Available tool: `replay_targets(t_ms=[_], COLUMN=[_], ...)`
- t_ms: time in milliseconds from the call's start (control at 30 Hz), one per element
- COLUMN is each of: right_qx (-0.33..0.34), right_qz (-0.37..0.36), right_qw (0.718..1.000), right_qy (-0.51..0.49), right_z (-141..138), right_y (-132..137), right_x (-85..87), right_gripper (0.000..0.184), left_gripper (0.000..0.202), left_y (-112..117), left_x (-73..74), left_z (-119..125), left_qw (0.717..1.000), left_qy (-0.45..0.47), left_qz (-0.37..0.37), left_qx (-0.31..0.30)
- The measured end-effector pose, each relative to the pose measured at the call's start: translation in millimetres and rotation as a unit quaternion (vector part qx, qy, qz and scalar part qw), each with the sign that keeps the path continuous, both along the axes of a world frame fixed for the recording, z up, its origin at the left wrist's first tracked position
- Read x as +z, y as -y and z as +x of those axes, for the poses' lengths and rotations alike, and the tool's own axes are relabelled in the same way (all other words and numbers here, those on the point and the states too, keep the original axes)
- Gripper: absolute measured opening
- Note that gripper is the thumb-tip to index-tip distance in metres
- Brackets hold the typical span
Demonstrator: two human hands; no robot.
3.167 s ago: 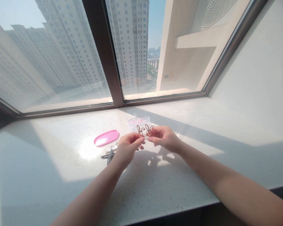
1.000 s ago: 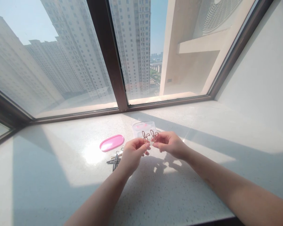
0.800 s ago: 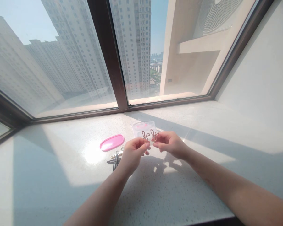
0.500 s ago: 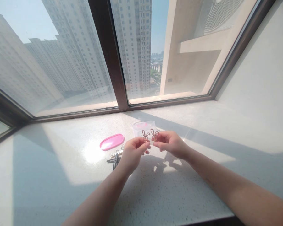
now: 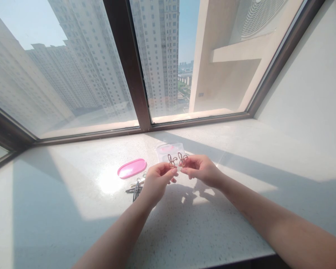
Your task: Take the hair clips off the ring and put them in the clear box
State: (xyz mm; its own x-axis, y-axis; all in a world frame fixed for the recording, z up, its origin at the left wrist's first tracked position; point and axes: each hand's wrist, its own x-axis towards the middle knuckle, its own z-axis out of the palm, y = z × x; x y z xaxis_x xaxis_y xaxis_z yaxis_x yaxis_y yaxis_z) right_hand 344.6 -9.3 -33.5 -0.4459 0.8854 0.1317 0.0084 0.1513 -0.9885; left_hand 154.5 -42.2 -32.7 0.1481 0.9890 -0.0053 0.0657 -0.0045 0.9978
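Note:
My left hand [image 5: 156, 184] pinches a small brown looped bow [image 5: 171, 160] between thumb and fingertips. A matching brown bow [image 5: 181, 158] is pinched in my right hand [image 5: 205, 170]. Both bows stand upright side by side, raised over the sill, with their thin loops pointing up. Their lower parts are hidden by my fingers, so I cannot tell what they are fixed to. Behind them lies a clear plastic pouch [image 5: 162, 151] with something pink showing. Just left of my left hand is a small pile of black hair clips [image 5: 136, 191], partly covered by the hand.
A shallow pink oval tray [image 5: 132, 168] lies on the speckled white sill [image 5: 100, 231], left of the pouch. By the black clips is a pale metallic clip [image 5: 136, 183]. Dark window frames [image 5: 145, 123] bound the back, a white wall [image 5: 310, 112] the right.
My hands keep the same pinch on the two bows, with hardly any movement. The whole view has shifted very slightly.

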Motion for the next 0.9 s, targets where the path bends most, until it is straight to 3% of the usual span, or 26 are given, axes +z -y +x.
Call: replay_targets(t_ms=[900], right_qx=[0.004], right_qz=[-0.006], right_qw=[1.0], right_qy=[-0.004], right_z=[-1.2], right_y=[0.2], right_x=[1.2], right_gripper=[0.016], left_gripper=[0.02], left_y=[0.6], left_x=[0.3], left_z=[-0.2], left_qw=[1.0], left_qy=[-0.008], left_qz=[-0.004], left_qx=[0.004])
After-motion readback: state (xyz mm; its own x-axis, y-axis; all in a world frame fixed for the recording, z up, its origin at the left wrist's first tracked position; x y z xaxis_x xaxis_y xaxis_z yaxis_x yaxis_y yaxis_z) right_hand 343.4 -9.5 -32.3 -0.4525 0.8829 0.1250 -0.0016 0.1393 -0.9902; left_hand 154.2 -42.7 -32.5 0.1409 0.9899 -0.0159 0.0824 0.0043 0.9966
